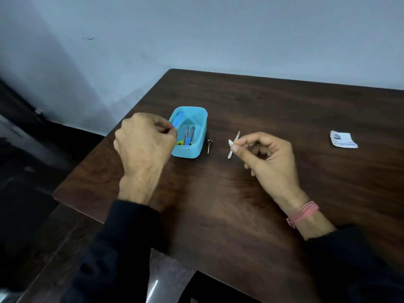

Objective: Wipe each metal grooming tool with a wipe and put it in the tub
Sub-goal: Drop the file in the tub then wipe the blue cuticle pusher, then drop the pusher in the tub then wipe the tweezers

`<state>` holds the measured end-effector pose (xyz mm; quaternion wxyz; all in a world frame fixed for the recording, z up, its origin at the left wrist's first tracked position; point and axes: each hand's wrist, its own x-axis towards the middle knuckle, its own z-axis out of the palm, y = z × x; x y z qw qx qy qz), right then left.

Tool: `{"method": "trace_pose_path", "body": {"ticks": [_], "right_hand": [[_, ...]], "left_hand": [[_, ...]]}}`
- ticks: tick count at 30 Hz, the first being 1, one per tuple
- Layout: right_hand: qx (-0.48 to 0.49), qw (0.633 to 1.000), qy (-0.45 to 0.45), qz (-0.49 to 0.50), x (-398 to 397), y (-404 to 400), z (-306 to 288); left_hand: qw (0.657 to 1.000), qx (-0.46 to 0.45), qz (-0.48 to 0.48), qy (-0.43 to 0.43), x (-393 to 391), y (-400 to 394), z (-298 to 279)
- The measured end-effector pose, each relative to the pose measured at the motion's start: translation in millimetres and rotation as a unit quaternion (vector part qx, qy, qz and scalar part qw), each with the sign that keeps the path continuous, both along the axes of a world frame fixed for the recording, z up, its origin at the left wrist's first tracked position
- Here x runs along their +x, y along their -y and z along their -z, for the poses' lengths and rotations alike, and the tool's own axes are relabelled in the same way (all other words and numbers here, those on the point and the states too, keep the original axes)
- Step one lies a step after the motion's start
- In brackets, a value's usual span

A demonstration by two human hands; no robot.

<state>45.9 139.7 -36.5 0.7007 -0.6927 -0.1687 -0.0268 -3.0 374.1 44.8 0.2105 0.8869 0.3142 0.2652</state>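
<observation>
A light blue plastic tub (197, 147) stands on the dark wooden table (284, 110). Inside it lie a pair of scissors with yellow-green handles and a slim grey tool (189, 134). My left hand (142, 145) is at the tub's left rim, its fingertips pinching the lower end of a blue-handled tool (178, 120) that leans into the tub. My right hand (266, 160) is to the right of the tub and pinches a slim metal tool (237, 136), held upright and tilted, together with a small white wipe (230, 142). A small metal tool (209, 145) lies on the table between the tub and my right hand.
A torn white sachet (343, 139) lies on the table at the far right. The table's left edge runs diagonally just beside the tub, with dark floor beyond. A pale wall stands behind the table.
</observation>
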Motion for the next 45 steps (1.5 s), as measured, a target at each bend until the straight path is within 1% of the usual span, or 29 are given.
{"method": "trace_pose_path", "body": {"ticks": [2, 5, 7, 12, 16, 17, 20, 22, 24, 28, 30, 33, 38, 43, 45], "right_hand": [[-0.02, 1.0, 0.0, -0.003, -0.5, 1.1, 1.8], [-0.028, 1.0, -0.005, 0.001, 0.9, 6.0, 3.0], [-0.03, 1.0, -0.009, 0.002, 1.2, 8.1, 3.3], [-0.043, 0.999, -0.012, -0.004, 0.8, 12.6, 5.2], [-0.036, 0.999, -0.013, 0.004, 1.9, 13.9, 5.0], [-0.033, 0.999, -0.014, 0.011, 3.3, 14.9, 4.8], [-0.019, 0.999, -0.022, 0.038, 8.5, 19.6, 4.9], [-0.012, 0.998, -0.025, 0.054, 11.6, 21.6, 5.3], [-0.012, 0.997, -0.023, 0.07, 13.2, 22.8, 6.2], [-0.005, 0.997, -0.033, 0.076, 14.8, 25.1, 6.6], [-0.002, 0.996, -0.043, 0.074, 16.1, 26.2, 7.5], [-0.004, 0.996, -0.043, 0.082, 17.5, 27.5, 7.9], [-0.023, 0.995, -0.018, 0.092, 20.8, 39.2, 9.0], [-0.045, 0.99, 0.005, 0.135, 30.8, 68.5, 9.0], [-0.057, 0.986, 0.006, 0.156, 39.7, 86.9, 8.9]], "left_hand": [[0.998, 0.036, 0.01, -0.058, 7.0, -1.6, -3.7], [0.99, 0.078, 0.014, -0.116, 17.9, 0.4, -2.0], [0.986, 0.092, 0.017, -0.14, 24.2, 1.6, -0.3], [0.98, 0.092, 0.012, -0.178, 37.4, 1.3, -0.4], [0.983, 0.08, 0.022, -0.162, 32.4, 2.1, -5.1], [0.987, 0.073, 0.026, -0.141, 28.0, 3.7, -5.3], [0.997, 0.053, 0.045, -0.04, 10.1, 20.9, -5.3], [0.996, 0.045, 0.071, -0.007, -1.6, 42.0, -2.7], [0.992, 0.049, 0.11, -0.032, -6.6, 64.4, 4.9], [0.972, 0.057, 0.18, -0.138, 5.1, 91.2, 27.9], [0.964, 0.078, 0.201, -0.153, 12.7, 97.5, 36.3], [0.965, 0.084, 0.192, -0.16, 18.3, 104.2, 44.5], [0.975, 0.064, 0.171, -0.127, 29.1, 109.9, 51.5], [0.969, 0.036, 0.224, -0.102, 45.0, 126.2, 50.9], [0.964, 0.006, 0.255, -0.079, 55.4, 137.0, 55.3]]}}
